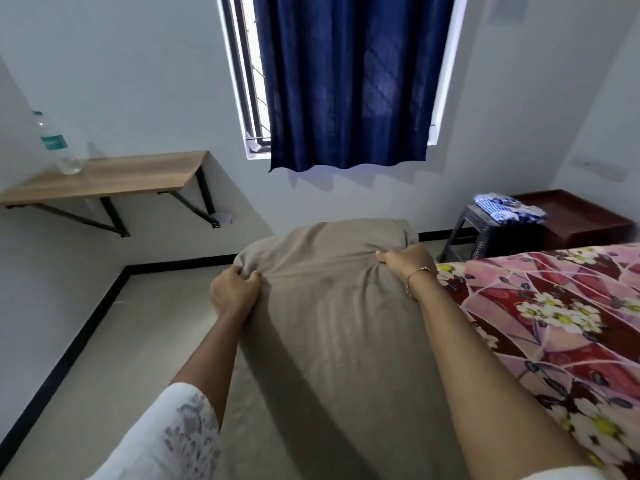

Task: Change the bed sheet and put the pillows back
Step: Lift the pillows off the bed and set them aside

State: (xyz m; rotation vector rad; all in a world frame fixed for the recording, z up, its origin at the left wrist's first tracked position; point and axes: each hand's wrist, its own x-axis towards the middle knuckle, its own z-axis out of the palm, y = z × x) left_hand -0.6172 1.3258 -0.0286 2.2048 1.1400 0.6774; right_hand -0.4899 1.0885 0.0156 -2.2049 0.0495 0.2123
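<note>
- Filling the right side of the view, the bed (568,341) wears a floral sheet (540,306) in pink, dark red and white, running from near right toward the far wall.
- Hanging over the window (242,81) on the far wall, a dark blue curtain (349,81) covers most of the glass; a bright strip shows at its left edge.
- Held up over the floor (121,341), just left of the bed, is a grey-beige pillow (332,306) — the biggest thing in the middle of the view, its far end puffed and its cover creased toward both grips.
- A wooden wall shelf (114,176) on black brackets sits far left, with a clear plastic bottle (57,143) standing on its left end.
- Far right, beyond the bed, a dark stool (485,233) carries a folded blue-and-white cloth (509,207); a dark red-brown piece of furniture (585,216) stands just beside it.
- The left hand (235,292) has its fingers curled tight, bunching the pillow's cover at its left edge — nothing else is touched.
- The right hand (405,263) grips the pillow's right edge the same way, fingers folded into the fabric, only the knuckles and thumb side showing.
- A white patterned sleeve (173,434) covers the near left arm.
- A thin gold bracelet (414,277) circles the right wrist.
</note>
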